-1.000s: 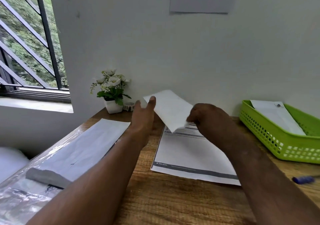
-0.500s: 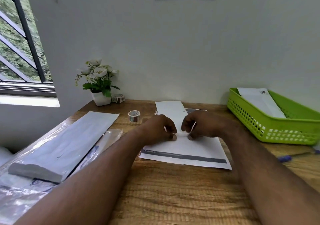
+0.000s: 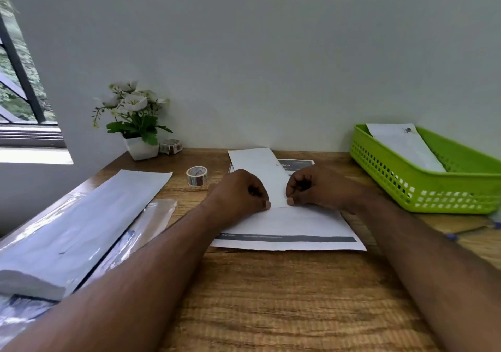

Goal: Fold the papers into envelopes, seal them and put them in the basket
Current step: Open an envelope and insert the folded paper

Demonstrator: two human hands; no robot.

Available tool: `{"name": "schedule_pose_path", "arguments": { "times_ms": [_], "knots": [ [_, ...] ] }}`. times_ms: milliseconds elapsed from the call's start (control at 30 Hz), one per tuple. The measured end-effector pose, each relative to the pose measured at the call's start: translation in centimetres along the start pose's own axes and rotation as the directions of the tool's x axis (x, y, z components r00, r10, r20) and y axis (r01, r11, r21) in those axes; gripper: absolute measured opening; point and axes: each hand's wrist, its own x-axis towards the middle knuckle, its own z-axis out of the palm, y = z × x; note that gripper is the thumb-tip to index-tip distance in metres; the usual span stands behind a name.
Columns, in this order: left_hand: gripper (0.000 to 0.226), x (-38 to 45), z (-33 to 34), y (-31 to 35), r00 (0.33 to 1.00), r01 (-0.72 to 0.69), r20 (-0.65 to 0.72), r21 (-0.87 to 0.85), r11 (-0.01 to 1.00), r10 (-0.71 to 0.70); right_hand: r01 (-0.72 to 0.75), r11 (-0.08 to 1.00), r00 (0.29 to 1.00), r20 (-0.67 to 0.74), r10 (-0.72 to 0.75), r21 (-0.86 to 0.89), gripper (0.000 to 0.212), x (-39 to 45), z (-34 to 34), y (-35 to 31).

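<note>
A narrow folded white paper (image 3: 264, 172) lies lengthwise on a printed sheet (image 3: 292, 227) in the middle of the wooden desk. My left hand (image 3: 241, 191) and my right hand (image 3: 314, 186) sit at its near end with fingers curled, each pinching a near corner between thumb and fingertip. The near edge of the folded paper is partly hidden by my knuckles. A green basket (image 3: 423, 189) stands at the right and holds one white envelope (image 3: 404, 145). A roll of tape (image 3: 197, 175) stands just left of my left hand.
A ream of white paper (image 3: 81, 221) in clear wrap lies along the left side. A small potted plant (image 3: 135, 124) and a second tape roll (image 3: 170, 146) stand by the wall. A blue pen (image 3: 471, 229) lies at the right edge.
A second ago both hands held the folded paper up in the air. They have since laid it down on the printed sheet and now pinch its near end. The camera has tilted down.
</note>
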Motion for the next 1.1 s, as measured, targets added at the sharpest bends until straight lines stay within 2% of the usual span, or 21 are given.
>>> {"name": "schedule_pose_path", "arguments": {
  "times_ms": [100,167,300,400,500,600,967,1100],
  "knots": [
    [0.012,0.0,0.2,0.2,1.0,-0.012,0.004,0.044,0.999,0.012,-0.009,0.998,1.0,-0.004,0.009,-0.06,0.017,0.1,-0.1,0.0],
    [0.012,0.0,0.4,0.4,0.996,-0.084,-0.021,0.121,0.989,0.087,-0.014,0.993,1.0,-0.021,0.012,-0.12,0.018,0.1,-0.2,0.0],
    [0.019,-0.3,0.3,1.7,0.985,-0.163,-0.012,0.297,0.941,0.174,0.03,0.939,0.996,-0.072,-0.058,-0.344,0.019,-0.3,-0.1,-0.7],
    [0.022,-0.3,0.4,2.1,0.985,-0.171,0.025,0.297,0.939,0.171,0.066,0.907,0.99,-0.09,-0.113,-0.416,0.017,-0.4,0.3,-1.5],
    [0.02,-0.3,0.6,1.9,0.99,-0.141,0.058,0.198,0.97,0.132,0.055,0.922,0.991,-0.093,-0.098,-0.382,0.01,-0.1,1.1,-2.2],
    [0.016,-0.3,0.8,2.1,0.994,-0.104,0.024,0.114,0.988,0.102,-0.027,0.936,0.992,-0.128,-0.019,-0.351,0.004,0.0,1.7,-2.5],
    [0.01,-0.1,1.3,2.6,0.998,-0.066,0.014,0.237,0.969,0.064,-0.181,0.966,0.96,-0.249,0.132,-0.185,0.011,-0.7,0.5,-0.4],
    [0.012,-0.1,1.3,2.5,0.999,-0.048,-0.013,0.261,0.964,0.053,-0.201,0.95,0.959,-0.245,0.141,-0.24,0.011,-0.6,0.1,-0.4]
  ]
}}
